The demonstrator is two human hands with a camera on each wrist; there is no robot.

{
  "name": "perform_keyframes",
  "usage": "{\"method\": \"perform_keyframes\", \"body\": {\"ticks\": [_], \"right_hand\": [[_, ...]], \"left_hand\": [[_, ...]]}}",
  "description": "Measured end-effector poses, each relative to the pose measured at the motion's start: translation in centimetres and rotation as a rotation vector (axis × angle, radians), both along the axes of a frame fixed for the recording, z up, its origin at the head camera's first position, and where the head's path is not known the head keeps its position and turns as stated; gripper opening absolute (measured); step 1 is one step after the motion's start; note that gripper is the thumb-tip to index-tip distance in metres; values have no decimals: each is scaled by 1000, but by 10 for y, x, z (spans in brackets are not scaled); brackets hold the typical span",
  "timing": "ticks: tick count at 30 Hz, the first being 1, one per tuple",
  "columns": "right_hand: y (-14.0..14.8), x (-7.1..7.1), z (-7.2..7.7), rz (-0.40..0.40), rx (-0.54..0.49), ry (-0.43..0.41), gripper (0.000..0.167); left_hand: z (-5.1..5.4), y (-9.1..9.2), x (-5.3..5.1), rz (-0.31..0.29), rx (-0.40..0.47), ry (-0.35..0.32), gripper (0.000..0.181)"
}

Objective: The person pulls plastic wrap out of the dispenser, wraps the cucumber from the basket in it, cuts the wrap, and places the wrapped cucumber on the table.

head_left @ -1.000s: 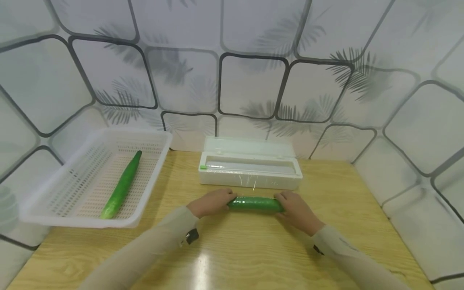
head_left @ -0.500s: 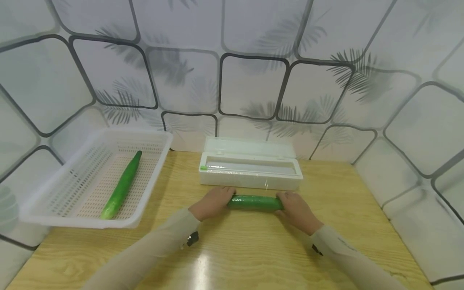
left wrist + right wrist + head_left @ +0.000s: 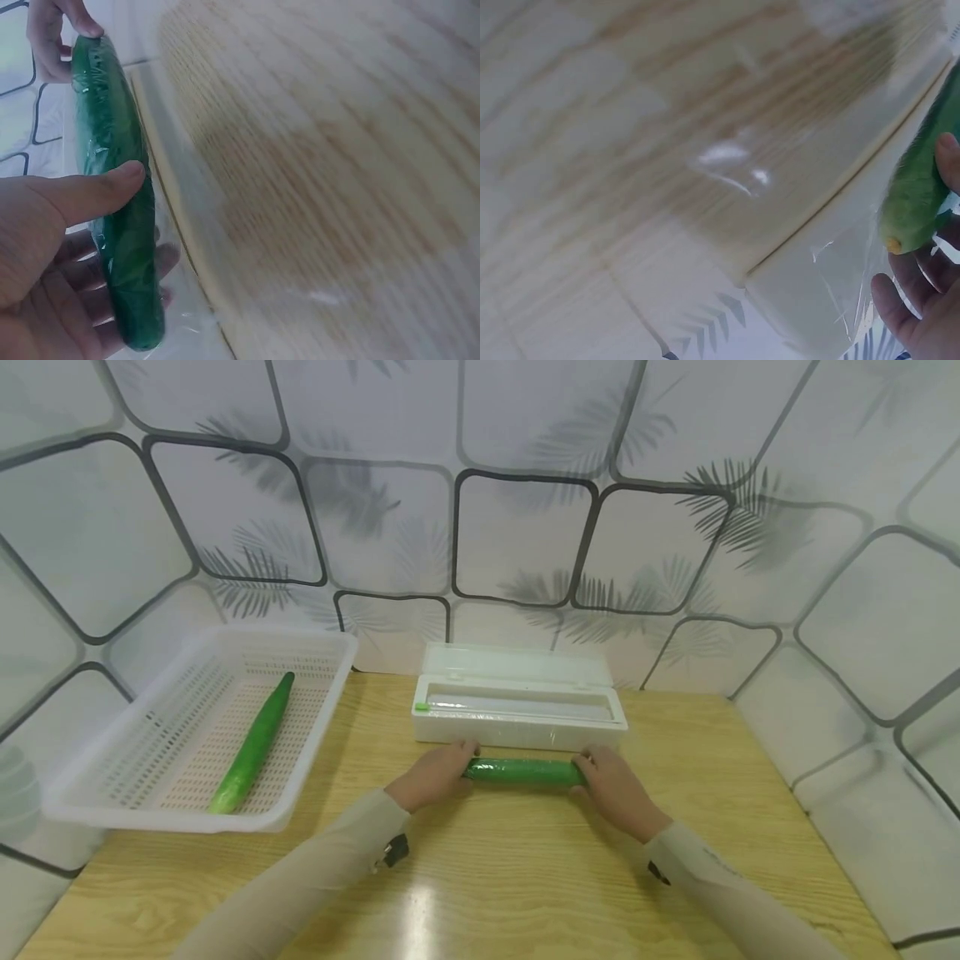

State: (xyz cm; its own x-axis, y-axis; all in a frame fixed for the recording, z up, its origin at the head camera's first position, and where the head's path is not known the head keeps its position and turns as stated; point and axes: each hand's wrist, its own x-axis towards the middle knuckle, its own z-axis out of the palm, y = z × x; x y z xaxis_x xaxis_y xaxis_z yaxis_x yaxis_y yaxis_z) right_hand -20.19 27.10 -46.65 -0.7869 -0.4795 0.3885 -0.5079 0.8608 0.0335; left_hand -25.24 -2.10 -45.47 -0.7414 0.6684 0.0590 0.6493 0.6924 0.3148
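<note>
A green cucumber (image 3: 525, 772) wrapped in glossy clear film lies crosswise between my hands, in front of the white cling film box (image 3: 517, 729). My left hand (image 3: 433, 775) grips its left end; in the left wrist view the thumb (image 3: 105, 191) presses over the cucumber (image 3: 112, 112) with fingers behind it. My right hand (image 3: 617, 792) holds the other end. The right wrist view shows that thumb (image 3: 948, 161) on the cucumber (image 3: 919, 195) and fingers beneath its pale tip. Clear film stretches beside the cucumber there. The box's lid (image 3: 517, 666) stands open.
To the left sits a white perforated basket (image 3: 311, 747) holding a second cucumber (image 3: 253, 747). A green tab (image 3: 422, 706) marks the left end of the box's front strip. Patterned walls enclose the wooden table (image 3: 525, 877) at the back and both sides.
Both hands and the wrapped cucumber have shifted slightly toward the box, and the left hand a little to the left. The box and basket stay in place.
</note>
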Motion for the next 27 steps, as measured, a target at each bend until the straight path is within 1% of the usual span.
{"method": "perform_keyframes", "body": {"ticks": [5,7,8,10,13,15,18,20,22,24,27], "right_hand": [[0,0,2,16,15,27,46],[0,0,2,24,16,43,47],[0,0,2,27,16,50,48],[0,-1,2,32,14,61,49],[0,-1,4,21,13,49,50],[0,-1,5,12,9,28,48],[1,-2,4,14,0,15,50],[2,-3,3,28,-12,25,52],[3,-5,1,41,-19,41,53],[2,-6,0,42,-22,50,51],[2,-8,0,24,-16,60,45]], "left_hand": [[-2,4,-2,-22,-79,185,48],[-3,6,-2,-17,-97,228,49],[-2,7,-1,-9,-100,239,48],[-2,7,-1,10,-91,249,47],[-1,7,0,27,-61,260,46],[0,7,0,33,-41,244,46],[1,6,0,38,-27,206,44],[2,5,0,35,-21,187,41],[2,3,0,27,-14,187,39],[3,2,0,13,0,193,38],[3,0,-1,-4,17,192,43]]}}
